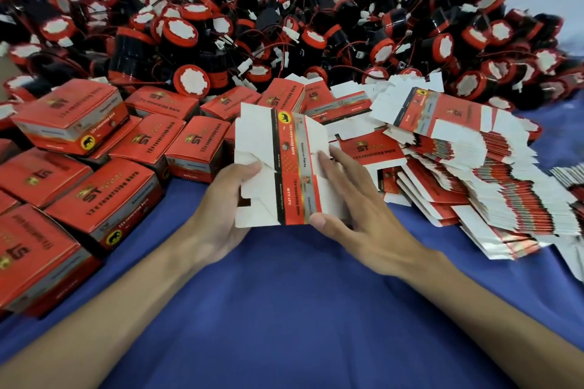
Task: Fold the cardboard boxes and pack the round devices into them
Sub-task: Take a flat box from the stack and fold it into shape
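While the left hand [221, 199] is gripping the flat carton blank [262, 136] above the table [284, 294], the right hand [357, 199] is pressing its flap, fingers near-straight; print reading "12v reversing horn", "QTY:1PC".

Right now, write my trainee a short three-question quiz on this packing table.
1. True or false: the carton blank between the left hand and the right hand is already a closed box.
2. The folded boxes lie: A) to the person's left; B) to the person's right; C) on top of the round devices.
3. Fill in: the stack of flat blanks rests on a ____ cloth.
Key: 1 false; 2 A; 3 blue.
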`<state>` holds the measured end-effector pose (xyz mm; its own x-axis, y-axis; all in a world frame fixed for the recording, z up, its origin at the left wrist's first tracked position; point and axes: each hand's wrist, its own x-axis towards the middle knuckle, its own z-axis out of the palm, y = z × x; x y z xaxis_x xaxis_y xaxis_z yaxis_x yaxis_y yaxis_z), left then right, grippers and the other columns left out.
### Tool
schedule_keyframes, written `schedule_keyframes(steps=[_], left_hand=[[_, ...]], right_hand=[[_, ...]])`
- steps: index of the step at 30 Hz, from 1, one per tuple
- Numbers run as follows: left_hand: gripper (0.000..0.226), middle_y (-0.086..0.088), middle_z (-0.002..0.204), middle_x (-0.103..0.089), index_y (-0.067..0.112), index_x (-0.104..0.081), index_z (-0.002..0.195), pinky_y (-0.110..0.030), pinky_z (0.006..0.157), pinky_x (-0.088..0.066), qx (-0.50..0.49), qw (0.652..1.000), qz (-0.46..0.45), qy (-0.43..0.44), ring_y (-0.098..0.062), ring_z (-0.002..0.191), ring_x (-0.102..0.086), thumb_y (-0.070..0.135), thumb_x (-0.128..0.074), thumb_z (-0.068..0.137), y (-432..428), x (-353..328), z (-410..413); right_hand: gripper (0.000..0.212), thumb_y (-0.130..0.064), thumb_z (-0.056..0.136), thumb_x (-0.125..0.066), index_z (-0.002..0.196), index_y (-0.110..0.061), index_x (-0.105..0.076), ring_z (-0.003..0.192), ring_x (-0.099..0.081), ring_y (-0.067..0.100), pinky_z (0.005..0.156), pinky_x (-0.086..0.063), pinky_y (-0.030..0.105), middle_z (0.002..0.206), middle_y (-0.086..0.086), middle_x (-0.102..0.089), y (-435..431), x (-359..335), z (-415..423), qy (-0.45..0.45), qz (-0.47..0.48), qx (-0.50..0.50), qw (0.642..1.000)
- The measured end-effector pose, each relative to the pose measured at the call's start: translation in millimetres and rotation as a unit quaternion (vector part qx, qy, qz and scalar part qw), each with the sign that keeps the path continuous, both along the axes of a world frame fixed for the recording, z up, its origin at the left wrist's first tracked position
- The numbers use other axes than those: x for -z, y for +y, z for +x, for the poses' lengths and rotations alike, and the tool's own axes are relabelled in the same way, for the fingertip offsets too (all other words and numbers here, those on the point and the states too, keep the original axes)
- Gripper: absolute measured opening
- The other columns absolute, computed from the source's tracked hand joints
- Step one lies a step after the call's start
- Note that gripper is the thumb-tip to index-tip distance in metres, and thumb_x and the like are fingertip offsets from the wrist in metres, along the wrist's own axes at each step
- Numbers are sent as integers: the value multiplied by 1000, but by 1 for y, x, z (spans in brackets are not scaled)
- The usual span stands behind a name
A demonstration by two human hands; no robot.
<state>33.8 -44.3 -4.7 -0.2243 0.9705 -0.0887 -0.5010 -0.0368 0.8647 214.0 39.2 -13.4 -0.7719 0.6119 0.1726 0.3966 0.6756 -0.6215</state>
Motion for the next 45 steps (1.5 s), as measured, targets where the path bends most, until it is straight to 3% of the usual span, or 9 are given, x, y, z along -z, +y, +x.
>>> schedule_keyframes(steps=[5,11,18,24,27,31,38,42,45], left_hand=[[23,-10,95,-74,8,-72,98,-31,67,-60,47,997,-4,54,-24,85,-71,13,-65,76,0,-4,-3],[24,-7,84,-72,13,-78,78,-33,66,-54,104,994,16,23,-23,77,-67,17,-56,71,-2,-2,-16],[51,5,91,-74,16,-64,101,-23,65,-55,43,975,58,209,-10,87,-70,-6,-79,57,-2,8,-6],[33,30,87,-66,24,-54,101,-6,67,-45,-81,905,165,383,14,81,-58,2,-62,77,-2,14,7],[50,14,116,-65,7,-51,126,-16,86,-48,-121,859,215,448,3,107,-59,-17,-61,83,0,13,8],[52,-2,139,-49,6,-41,137,-27,108,-40,-141,822,236,499,-11,133,-46,-14,-52,90,1,8,6],[51,-2,130,-57,5,-54,124,-25,102,-45,-101,836,210,497,-9,123,-55,-20,-60,80,2,4,-5],[37,-8,128,-60,8,-61,119,-33,97,-49,-84,873,217,428,-19,121,-58,14,-62,83,1,7,-6],[56,-3,127,-59,14,-58,123,-31,79,-53,-81,945,196,251,-22,111,-59,42,-67,75,-1,-1,-4]], right_hand=[[89,-75,76,-32,151,-35,-8,141,7,-9,106,1,7,148,-27,-3,0,-4,1,23,-18,37,999],[105,-81,72,-35,153,-28,5,135,9,-18,102,6,-1,132,-50,15,-6,-3,-1,-11,11,-1,1000],[88,-74,75,-42,148,-38,-8,136,17,-15,111,11,14,152,-22,3,-8,-4,-1,5,91,-9,996],[108,-72,74,-52,153,-22,1,148,9,10,119,2,44,161,3,8,-18,-3,-6,58,152,-24,986],[120,-63,70,-67,152,-8,2,149,2,24,115,-14,63,161,14,4,-22,-2,-9,113,150,-57,981],[117,-64,67,-75,150,-20,-4,149,2,33,110,-21,67,158,20,8,-18,-3,-8,102,207,-98,968],[89,-14,70,-60,148,-19,-17,147,-6,33,107,-10,73,156,13,-13,4,-13,1,2,431,-82,899],[83,-22,70,-77,137,-13,-30,135,-35,29,112,-22,62,142,14,-43,6,-9,3,43,384,-75,919],[70,-40,77,-72,128,-10,-35,118,-43,29,106,-36,34,127,14,-47,-1,-10,-1,191,306,23,932]])
